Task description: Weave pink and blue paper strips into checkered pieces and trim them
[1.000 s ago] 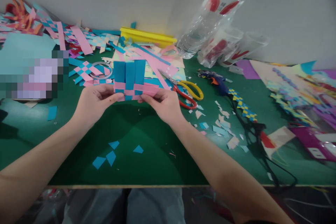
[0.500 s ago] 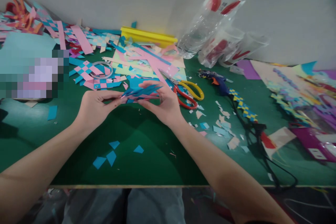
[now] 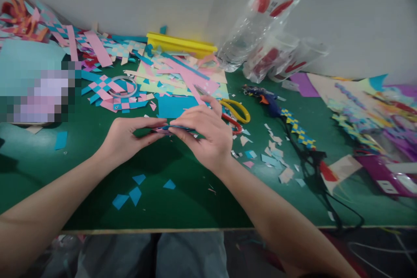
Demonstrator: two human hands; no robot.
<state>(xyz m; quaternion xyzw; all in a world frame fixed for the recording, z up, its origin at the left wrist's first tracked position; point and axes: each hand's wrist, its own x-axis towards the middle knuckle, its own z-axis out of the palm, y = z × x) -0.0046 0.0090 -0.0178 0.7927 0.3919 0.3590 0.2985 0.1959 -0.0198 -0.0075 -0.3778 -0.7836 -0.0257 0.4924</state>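
Observation:
Both hands pinch one small bundle of blue and pink paper strips (image 3: 167, 128), held edge-on above the green table. My left hand (image 3: 125, 137) grips its left end between thumb and fingertips. On the other end, my right hand (image 3: 208, 132) closes thumb and forefinger, its other fingers curled over and hiding part of the paper. Just behind the hands lies a flat blue paper sheet (image 3: 176, 106). Scissors with yellow and red handles (image 3: 239, 110) rest partly hidden behind my right hand. Several blue paper scraps (image 3: 135, 195) lie in front of me.
A roll of tape (image 3: 123, 87) sits among woven paper pieces at back left. A yellow tray-like piece (image 3: 180, 45) stands by the wall. Plastic cups (image 3: 273, 54) lean behind a glue gun (image 3: 265, 100) with a black cord. A blurred-out object (image 3: 45, 95) lies left.
The strips, fanned upward before, are now pressed flat and seen edge-on. My right hand has turned over them, its fingers moving in close to my left fingertips.

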